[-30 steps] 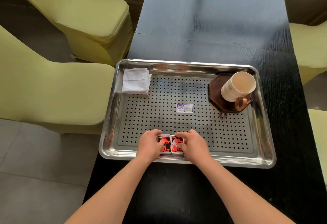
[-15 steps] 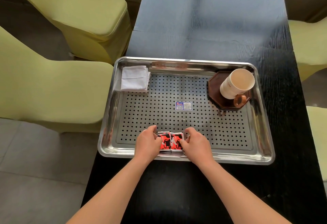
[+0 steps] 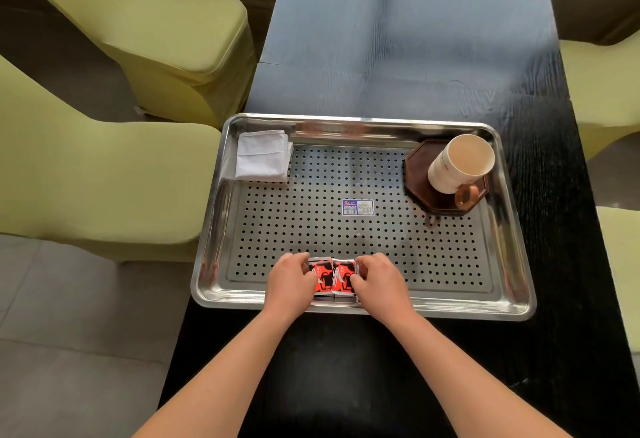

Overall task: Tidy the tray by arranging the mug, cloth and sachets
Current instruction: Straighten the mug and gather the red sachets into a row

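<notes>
Two red, black and white sachets (image 3: 333,276) are laid flat side by side, touching, at the tray's (image 3: 512,285) near edge, pinched between the left grip (image 3: 290,282) and the right grip (image 3: 380,280). A folded white cloth (image 3: 263,155) is seen in the corner far beyond and left of the left grip. A cream mug (image 3: 459,164) is set upright on a dark octagonal coaster (image 3: 420,174), far beyond and right of the right grip, its brown handle turned towards the near side.

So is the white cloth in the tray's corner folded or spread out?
Folded. The cloth lies as a compact rectangle with layered edges showing along its right side, in the tray's far left corner.
</notes>
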The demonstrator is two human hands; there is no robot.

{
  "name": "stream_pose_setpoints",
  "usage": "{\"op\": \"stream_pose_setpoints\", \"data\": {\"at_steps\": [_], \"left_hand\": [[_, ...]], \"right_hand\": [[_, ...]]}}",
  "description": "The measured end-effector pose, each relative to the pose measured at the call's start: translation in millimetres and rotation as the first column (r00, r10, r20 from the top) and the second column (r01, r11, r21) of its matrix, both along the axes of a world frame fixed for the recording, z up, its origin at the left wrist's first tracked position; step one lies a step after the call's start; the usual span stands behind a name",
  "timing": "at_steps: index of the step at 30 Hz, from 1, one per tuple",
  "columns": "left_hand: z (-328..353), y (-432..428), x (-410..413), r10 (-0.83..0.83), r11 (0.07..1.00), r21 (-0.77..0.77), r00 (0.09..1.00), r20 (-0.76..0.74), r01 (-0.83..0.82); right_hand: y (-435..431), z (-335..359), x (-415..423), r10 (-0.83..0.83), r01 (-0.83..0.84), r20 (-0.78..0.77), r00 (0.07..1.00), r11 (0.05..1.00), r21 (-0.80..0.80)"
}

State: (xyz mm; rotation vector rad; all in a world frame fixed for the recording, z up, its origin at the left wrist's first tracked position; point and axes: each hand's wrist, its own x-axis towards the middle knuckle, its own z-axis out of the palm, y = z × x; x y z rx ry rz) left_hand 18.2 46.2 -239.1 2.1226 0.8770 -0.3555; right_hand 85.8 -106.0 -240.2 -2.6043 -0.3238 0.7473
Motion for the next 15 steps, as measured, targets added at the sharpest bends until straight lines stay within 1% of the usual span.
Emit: {"op": "stream_pose_setpoints", "data": {"at_steps": [7,12,15], "left_hand": [[-1.5,1.0,4.8,-0.028,1.0,-0.012,1.0,-0.008,0.028],[-2.1,3.0,2.9,-0.008,1.0,-0.016,1.0,-0.001,0.008],[-2.6,1.7,1.1,-0.012,1.0,-0.018,1.0,0.005,0.012]], "right_hand": [[0.3,-2.0,-0.4,0.006,-0.006,0.007,1.0,1.0,0.011],[-1.4,-2.8,-0.1,-0.037,0.036,0.016,0.999,0.997,0.064],[-1.6,-3.6,-0.5,-0.02,0.02,0.005,1.0,0.997,0.068]]}}
